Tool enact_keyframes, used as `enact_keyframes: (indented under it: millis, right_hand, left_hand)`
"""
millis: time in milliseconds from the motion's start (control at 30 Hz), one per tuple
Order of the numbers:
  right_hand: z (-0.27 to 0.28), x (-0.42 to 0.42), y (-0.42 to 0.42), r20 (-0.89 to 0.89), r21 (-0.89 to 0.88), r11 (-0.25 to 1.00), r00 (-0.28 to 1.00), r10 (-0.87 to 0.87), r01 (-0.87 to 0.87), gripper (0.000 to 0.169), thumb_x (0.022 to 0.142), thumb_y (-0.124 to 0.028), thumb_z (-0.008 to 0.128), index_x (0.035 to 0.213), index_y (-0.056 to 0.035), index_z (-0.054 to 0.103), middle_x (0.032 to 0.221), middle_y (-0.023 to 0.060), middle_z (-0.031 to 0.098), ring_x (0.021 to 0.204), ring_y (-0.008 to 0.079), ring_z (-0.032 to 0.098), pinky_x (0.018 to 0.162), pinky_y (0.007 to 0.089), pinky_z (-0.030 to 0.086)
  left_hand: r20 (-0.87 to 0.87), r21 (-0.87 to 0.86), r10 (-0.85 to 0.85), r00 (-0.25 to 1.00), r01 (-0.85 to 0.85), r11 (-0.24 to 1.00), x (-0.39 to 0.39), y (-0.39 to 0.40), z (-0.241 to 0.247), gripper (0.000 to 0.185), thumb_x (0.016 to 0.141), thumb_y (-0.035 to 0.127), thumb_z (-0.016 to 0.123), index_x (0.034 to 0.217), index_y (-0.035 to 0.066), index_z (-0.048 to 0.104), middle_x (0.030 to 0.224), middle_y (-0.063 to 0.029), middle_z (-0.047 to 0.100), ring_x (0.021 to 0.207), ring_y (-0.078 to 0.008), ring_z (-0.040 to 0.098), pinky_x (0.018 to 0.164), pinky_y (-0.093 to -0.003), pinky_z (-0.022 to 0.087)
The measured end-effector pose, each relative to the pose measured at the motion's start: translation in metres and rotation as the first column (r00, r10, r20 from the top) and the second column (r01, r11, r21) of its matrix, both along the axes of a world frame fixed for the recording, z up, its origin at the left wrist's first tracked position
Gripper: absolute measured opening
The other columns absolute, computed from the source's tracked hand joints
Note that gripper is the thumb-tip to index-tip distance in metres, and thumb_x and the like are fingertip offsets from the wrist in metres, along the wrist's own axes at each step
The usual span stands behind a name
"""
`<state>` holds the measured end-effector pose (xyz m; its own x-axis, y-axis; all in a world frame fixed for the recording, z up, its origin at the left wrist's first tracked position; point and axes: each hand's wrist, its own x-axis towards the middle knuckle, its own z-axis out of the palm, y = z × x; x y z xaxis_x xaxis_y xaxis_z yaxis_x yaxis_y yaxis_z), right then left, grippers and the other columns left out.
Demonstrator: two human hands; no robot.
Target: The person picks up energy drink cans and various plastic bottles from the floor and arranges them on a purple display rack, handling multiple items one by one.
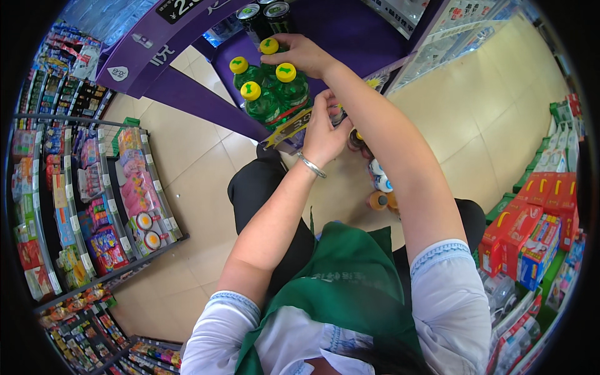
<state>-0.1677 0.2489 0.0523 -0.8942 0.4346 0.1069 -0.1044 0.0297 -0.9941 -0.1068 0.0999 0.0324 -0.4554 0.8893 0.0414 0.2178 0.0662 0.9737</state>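
Observation:
Four green plastic bottles with yellow caps would be several: the green bottles (267, 105) stand grouped at the front left of a purple display shelf (356, 33). My right hand (300, 54) reaches over the shelf, thumb and fingers around the neck of the back bottle (269, 47). At the shelf's front edge is my left hand (326, 129), fingers bent beside a yellow-and-black price sign (293, 126). What its fingertips touch is partly hidden. A silver bangle (311, 165) circles the left wrist.
Black drink cans (265, 18) stand behind the bottles. Loose bottles (377, 199) are on the tiled floor (201, 187) under my right forearm. A snack rack (93, 197) rises at left; red boxes (520, 220) are stacked at right. A purple frame (187, 96) borders the shelf.

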Motion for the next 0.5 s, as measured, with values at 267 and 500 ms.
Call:
enact_keyframes:
  millis: [267,500]
  right_hand:
    - [0.010,0.004,0.001,0.087,-0.028,0.990,0.986,0.143,-0.141,0.051,0.074,-0.030,0.075,0.117,-0.0084,0.059,0.106,0.0052,0.062,0.098,0.0137,0.056,0.090,0.0270,0.042]
    - [-0.001,0.134,0.012,0.118,0.369,0.879,0.923,-0.366,0.301,0.039,0.089,-0.030,0.060,0.115,-0.0017,0.060,0.104,0.0077,0.065,0.095,0.0129,0.060,0.083,0.0256,0.047]
  left_hand:
    - [0.024,0.009,0.012,1.000,-0.012,1.000,-0.002,0.001,-0.007,0.053,0.079,0.009,0.066,0.124,0.004,0.039,0.111,-0.0096,0.053,0.096,-0.0171,0.052,0.081,-0.0291,0.044]
    - [0.068,0.025,-0.072,0.995,0.070,0.997,0.000,-0.001,-0.013,0.037,0.082,0.007,0.061,0.117,0.003,0.049,0.103,-0.0072,0.058,0.089,-0.0127,0.054,0.077,-0.0251,0.045]
